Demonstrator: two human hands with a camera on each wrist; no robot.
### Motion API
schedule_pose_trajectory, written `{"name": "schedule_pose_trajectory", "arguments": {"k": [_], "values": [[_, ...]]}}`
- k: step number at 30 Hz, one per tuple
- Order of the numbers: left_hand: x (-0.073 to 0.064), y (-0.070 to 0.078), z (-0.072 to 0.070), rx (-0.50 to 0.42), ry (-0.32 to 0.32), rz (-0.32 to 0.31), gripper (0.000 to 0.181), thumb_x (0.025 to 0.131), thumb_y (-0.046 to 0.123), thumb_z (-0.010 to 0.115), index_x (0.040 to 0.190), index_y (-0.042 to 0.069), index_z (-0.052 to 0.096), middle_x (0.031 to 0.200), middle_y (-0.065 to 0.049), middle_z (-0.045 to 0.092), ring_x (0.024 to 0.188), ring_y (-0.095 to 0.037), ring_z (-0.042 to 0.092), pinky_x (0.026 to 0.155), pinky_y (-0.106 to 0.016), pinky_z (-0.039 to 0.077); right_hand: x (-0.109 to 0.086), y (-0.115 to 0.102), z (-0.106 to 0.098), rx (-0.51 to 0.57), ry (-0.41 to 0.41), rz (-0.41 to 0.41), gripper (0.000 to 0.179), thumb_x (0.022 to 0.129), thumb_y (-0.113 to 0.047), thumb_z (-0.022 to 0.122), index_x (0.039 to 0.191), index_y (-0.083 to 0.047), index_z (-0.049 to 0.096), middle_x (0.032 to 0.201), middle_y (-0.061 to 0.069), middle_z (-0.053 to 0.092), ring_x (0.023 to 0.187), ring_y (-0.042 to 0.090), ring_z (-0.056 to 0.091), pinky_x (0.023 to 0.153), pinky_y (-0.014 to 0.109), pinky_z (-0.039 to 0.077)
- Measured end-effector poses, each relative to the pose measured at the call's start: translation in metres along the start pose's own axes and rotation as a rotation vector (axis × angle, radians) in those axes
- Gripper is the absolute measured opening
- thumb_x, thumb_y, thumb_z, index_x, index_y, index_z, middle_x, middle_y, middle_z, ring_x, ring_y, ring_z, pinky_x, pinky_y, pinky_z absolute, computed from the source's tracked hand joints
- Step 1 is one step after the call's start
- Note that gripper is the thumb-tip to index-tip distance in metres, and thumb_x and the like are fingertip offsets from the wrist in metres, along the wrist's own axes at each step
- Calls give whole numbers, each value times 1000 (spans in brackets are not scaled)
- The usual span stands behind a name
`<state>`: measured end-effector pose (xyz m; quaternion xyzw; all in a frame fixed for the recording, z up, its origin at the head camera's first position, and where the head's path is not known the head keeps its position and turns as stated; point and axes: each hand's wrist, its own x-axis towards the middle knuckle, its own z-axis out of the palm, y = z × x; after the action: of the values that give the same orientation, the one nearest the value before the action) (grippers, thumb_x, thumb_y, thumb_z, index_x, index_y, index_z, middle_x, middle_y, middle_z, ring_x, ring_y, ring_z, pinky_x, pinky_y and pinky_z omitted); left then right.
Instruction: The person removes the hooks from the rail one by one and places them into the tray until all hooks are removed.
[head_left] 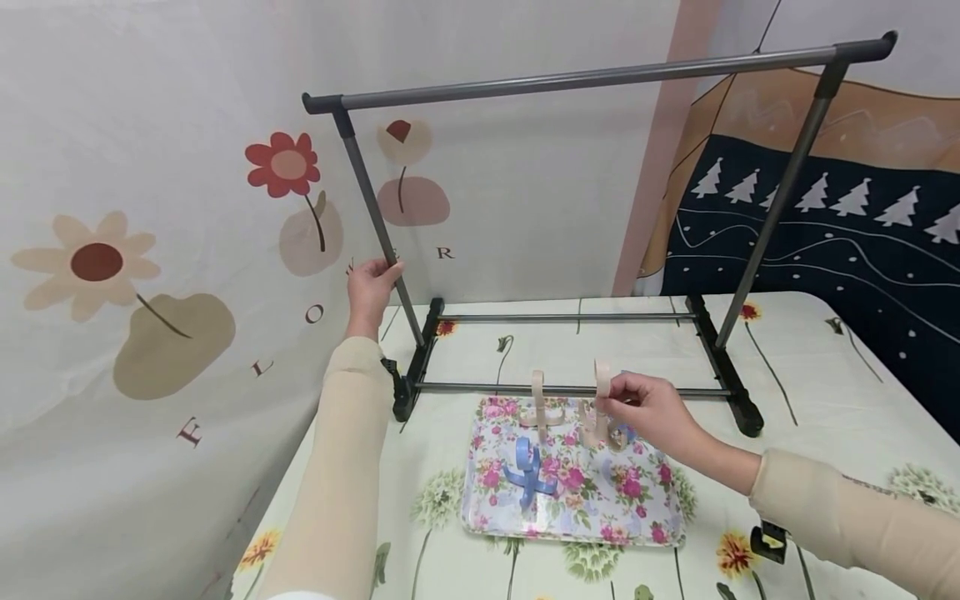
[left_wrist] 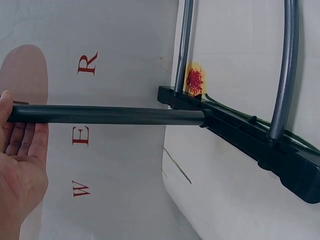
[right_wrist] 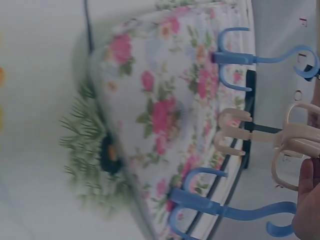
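Observation:
At the left, my left hand (head_left: 369, 293) grips the upright post (head_left: 367, 185) of a grey metal rack, thumb in front and fingers behind. My right hand (head_left: 654, 414) pinches a beige multi-pronged hook (head_left: 602, 379) by its upper part, just over a flowered tray (head_left: 600, 523). Another beige hook (head_left: 538, 392) stands on the tray to the left of it. Nearer to me stands a blue hook (head_left: 528, 475) with splayed prongs. A second blue hook is largely hidden behind my right hand in the head view. The right wrist view shows both blue hooks, one being this hook (right_wrist: 235, 58).
The rack's top bar (head_left: 570, 82) spans high across the table. Its black feet (head_left: 723, 367) and lower rails (head_left: 562, 317) stand behind the tray. A flower-print cloth (head_left: 825, 467) covers the table. Printed curtains (head_left: 525, 208) hang behind.

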<state>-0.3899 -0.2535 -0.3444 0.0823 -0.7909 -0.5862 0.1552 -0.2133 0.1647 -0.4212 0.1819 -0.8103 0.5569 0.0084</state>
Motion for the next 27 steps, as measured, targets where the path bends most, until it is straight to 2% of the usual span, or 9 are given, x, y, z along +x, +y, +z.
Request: {"name": "schedule_pose_trajectory", "arguments": {"k": [9,20,27], "values": [[-1,0,0,12,2,2,36,96,31,67,121,6,65,122,-11,64,116,-25,57,104,-43,41,-14,24,9,23,-19,-8,4,92,-5,70,95,-2,71,90,7,71,76,14,65,62,28,54],[1,-2,0,5,6,12,36,96,31,67,121,5,65,123,-11,64,117,-25,56,104,-43,41,-26,41,16,41,-72,17,5,92,-6,70,95,-2,69,92,10,70,80,22,67,67,34,57],[0,-2,1,3,8,13,35,96,31,67,120,5,65,121,-11,64,117,-25,56,104,-42,41,-30,48,16,28,-105,31,4,92,-7,71,94,-5,70,91,7,69,80,22,67,66,30,56]]}}
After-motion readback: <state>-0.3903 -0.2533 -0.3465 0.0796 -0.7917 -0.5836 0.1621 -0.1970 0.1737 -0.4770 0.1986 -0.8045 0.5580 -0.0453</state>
